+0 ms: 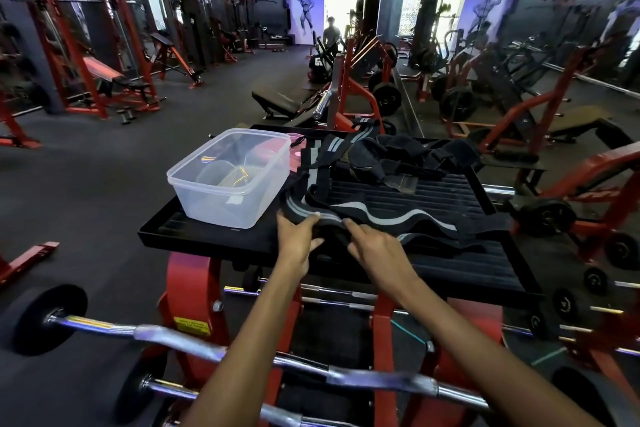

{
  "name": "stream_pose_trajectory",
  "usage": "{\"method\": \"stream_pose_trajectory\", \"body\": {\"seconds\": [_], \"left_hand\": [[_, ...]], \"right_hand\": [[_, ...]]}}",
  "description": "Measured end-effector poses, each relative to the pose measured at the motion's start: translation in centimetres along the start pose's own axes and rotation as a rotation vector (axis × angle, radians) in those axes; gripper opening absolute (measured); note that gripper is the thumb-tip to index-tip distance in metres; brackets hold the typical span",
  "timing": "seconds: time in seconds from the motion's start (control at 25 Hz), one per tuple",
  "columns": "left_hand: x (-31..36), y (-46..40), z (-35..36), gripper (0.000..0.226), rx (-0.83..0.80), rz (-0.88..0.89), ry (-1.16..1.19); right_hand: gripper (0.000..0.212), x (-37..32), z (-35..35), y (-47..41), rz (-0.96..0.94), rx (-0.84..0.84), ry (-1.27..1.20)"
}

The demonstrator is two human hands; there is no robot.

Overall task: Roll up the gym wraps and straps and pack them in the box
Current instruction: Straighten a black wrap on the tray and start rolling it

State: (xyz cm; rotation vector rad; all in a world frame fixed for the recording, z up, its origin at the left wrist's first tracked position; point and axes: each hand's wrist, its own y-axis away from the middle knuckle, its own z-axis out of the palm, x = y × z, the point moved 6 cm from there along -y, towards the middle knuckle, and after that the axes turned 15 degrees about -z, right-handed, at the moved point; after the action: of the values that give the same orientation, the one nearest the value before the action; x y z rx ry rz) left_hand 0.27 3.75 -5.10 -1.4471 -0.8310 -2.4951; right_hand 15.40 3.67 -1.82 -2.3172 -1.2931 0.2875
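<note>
1. Head view: both hands work at the near end of a long black wrap with grey stripes (367, 213), which lies in loose waves across the black ribbed platform (460, 267).
2. Left hand (298, 236): fingers laid over the wrap's near end, thumb spread to the side; it seems to pin the fabric flat. Whether it pinches the edge, I cannot tell.
3. Right hand (375, 246): forefinger stretched onto the wrap, the other fingers loosely curled beside it; likely placed to turn the end over and start the roll.
4. Clear plastic box (228, 177) stands on the platform's left part, just beside the wrap, lid off, so a finished roll has a short way to go. It looks empty, though reflections blur the bottom.
5. More dark straps and pads (408, 156) lie heaped at the far edge, unrolled.
6. Judgement: rolling is barely begun; nothing packed yet.
</note>
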Motion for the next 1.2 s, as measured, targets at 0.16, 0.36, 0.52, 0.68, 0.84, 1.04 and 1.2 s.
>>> {"method": "stream_pose_trajectory", "body": {"seconds": [0.16, 0.36, 0.52, 0.68, 0.84, 1.04, 1.2], "left_hand": [[0.6, -2.0, -1.0, 0.044, 0.163, 0.067, -0.031], [0.8, -3.3, -1.2, 0.034, 0.181, 0.055, 0.064], [1.6, -4.1, 0.4, 0.021, 0.103, 0.04, 0.05], [2.6, -5.0, 2.9, 0.041, -0.122, 0.045, -0.114], [1.8, -6.1, 3.3, 0.04, -0.32, -0.049, -0.267], [1.6, -6.9, 4.0, 0.036, -0.453, -0.073, -0.272], [3.4, -6.7, 6.3, 0.031, -0.474, 0.032, -0.37]], "right_hand": [[0.049, 1.6, 0.5, 2.0, 0.162, -0.199, 0.011], [0.035, 3.7, -2.8, 3.8, 0.344, -0.251, 0.083], [0.042, -1.0, -4.6, 2.0, 0.209, -0.287, 0.061], [0.038, -3.7, -1.8, 1.3, 0.207, -0.539, -0.222], [0.037, 1.8, -2.6, -1.2, 0.523, 0.2, -0.593], [0.058, 8.1, -0.8, -4.7, 0.739, 0.376, -0.952], [0.023, 8.9, 1.4, -7.7, 0.735, 0.381, -1.277]]}}
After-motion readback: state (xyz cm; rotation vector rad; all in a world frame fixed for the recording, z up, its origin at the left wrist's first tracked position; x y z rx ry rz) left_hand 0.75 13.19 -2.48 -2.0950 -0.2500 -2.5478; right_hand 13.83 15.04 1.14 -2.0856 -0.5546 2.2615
